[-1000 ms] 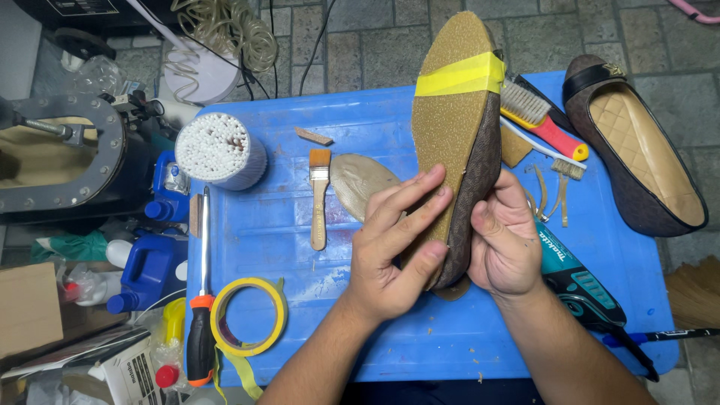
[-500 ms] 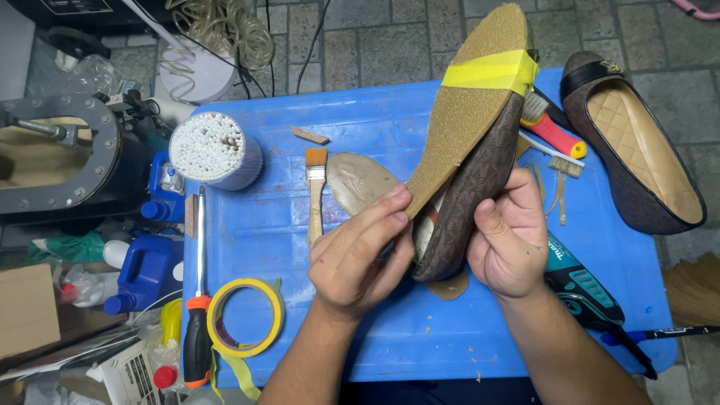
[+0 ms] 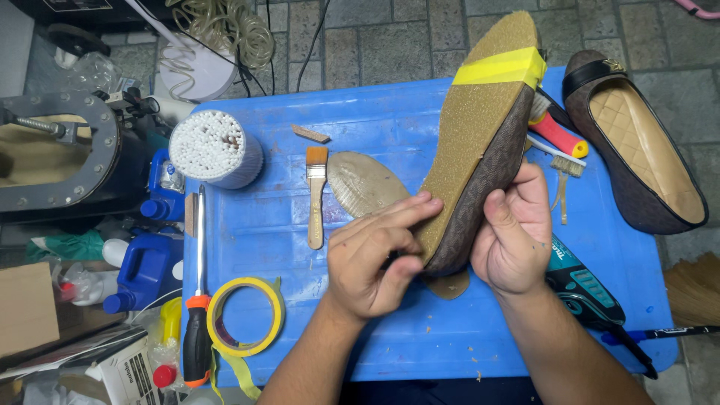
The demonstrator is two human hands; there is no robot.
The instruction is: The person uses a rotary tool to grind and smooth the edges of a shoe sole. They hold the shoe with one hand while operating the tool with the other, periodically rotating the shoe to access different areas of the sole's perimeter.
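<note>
We hold shoe [image 3: 480, 161] sole-up over blue tabletop [image 3: 390, 120]: right hand [image 3: 516, 238] grip closed round heel, left hand [image 3: 375, 259] fingers pinching sole edge at heel. Yellow tape [image 3: 499, 67] binds toe. Brush [image 3: 316, 196], tape roll [image 3: 245, 316] nearby.

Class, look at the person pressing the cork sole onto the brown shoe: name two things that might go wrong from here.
1. Only one strip of yellow tape binds the cork sole to the brown shoe near the toe; at the heel, where the left hand and right hand squeeze, the sole might slip out of line.
2. The shoe is held over the loose tan insole and paintbrush; a slip might knock them.
</note>
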